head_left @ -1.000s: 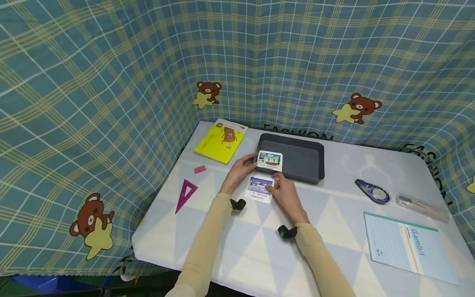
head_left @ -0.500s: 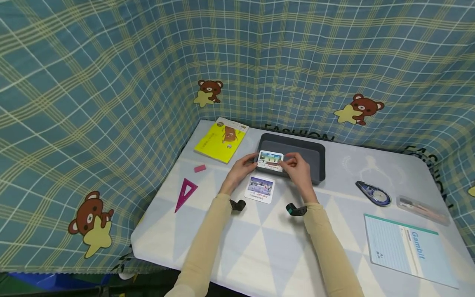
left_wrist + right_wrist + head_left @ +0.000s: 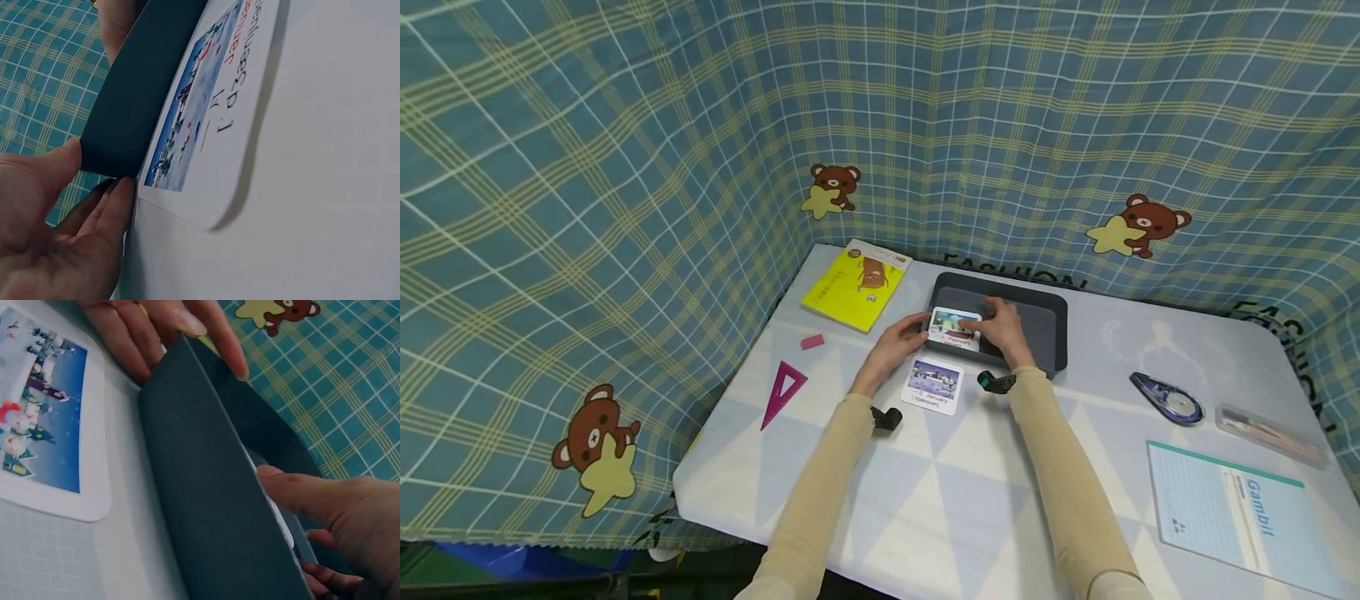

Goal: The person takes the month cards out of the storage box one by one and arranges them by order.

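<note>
A dark grey tray (image 3: 1047, 333) holds the February picture card (image 3: 956, 337) in its front left corner. My left hand (image 3: 891, 346) grips that corner, thumb up at the rim and fingers low along the outside; in the left wrist view, the left hand (image 3: 69, 231) shows this closely. My right hand (image 3: 1006, 329) reaches over the front wall, its thumb (image 3: 294, 487) on the card and the other fingers partly hidden inside the tray. Just in front of the tray, the January picture card (image 3: 933, 386) lies flat on the table, touched by neither hand.
A yellow book (image 3: 857, 287) lies at the back left, with a pink eraser (image 3: 812, 342) and a magenta set square (image 3: 780, 396) nearer. To the right are a correction tape dispenser (image 3: 1168, 400), a clear case (image 3: 1270, 435) and a light blue notebook (image 3: 1232, 508). Checked cloth hangs behind.
My right hand has moved from the January card up to the February card and further into the tray. The left hand has stayed at the tray's corner.
</note>
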`<state>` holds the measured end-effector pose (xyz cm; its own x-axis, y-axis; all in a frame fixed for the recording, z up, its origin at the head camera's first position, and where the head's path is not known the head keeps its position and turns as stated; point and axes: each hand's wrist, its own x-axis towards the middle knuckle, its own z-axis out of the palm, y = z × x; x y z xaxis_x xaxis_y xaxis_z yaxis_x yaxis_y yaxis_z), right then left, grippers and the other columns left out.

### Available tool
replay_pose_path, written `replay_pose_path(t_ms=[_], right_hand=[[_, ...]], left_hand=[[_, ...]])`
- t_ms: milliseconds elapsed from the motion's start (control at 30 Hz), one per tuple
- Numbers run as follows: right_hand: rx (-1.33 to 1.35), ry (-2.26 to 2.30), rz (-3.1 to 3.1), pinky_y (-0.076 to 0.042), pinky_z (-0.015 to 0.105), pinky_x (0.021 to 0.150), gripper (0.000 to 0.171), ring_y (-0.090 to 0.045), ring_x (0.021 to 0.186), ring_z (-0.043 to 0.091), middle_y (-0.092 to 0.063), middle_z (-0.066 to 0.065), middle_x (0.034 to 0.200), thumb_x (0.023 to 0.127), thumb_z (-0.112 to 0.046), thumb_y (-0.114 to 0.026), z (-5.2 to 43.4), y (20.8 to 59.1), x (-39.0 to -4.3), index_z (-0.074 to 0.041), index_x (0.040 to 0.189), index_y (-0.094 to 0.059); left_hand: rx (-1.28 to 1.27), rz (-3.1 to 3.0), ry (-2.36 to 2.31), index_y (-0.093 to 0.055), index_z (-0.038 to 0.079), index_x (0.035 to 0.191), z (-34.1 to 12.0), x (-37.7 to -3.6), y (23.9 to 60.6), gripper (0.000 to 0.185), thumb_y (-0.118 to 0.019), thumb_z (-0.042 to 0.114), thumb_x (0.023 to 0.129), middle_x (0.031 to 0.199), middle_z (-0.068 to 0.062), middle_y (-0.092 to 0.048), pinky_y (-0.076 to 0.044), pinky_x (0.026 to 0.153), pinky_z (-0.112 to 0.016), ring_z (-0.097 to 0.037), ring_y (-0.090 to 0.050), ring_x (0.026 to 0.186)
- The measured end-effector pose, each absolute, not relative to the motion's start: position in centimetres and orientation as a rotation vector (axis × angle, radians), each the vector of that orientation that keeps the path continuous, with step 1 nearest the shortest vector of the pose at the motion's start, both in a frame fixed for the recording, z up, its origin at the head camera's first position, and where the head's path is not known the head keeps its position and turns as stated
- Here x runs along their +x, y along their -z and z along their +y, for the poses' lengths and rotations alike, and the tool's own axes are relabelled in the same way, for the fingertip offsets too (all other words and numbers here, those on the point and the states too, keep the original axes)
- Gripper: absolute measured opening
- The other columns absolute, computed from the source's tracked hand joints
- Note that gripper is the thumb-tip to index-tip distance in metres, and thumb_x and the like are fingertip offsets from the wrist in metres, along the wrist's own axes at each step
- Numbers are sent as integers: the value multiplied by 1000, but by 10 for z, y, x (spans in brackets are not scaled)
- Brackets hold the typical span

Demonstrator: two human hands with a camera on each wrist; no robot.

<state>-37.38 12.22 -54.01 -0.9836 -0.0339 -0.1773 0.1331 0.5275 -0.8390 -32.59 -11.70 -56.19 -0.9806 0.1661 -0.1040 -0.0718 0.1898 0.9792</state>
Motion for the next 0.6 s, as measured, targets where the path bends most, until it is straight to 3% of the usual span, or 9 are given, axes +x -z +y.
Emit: replay_pose_path(t_ms=[267,600], right_hand=[[88,1421,2630,-39,58,104,56,-30,137,42,-37,21,142,88,-27,-82,120,543,-375,-5,133,-58],[49,1433,2720,-47,54,89,46,-46,112,38,-42,22,132,91,-16,-78,121,543,-373,1,128,-57]], left_hand=[[79,2295,-1878,-55,27,147,-119,-326,564,47,-65,22,102,156,-9,-45,-45,110,-36,-27,-52,136],[108,2269,-1935,-55,20,148,-113,-326,565,47,-64,18,102,156,-8,-46,-44,111,-34,-27,-49,139]])
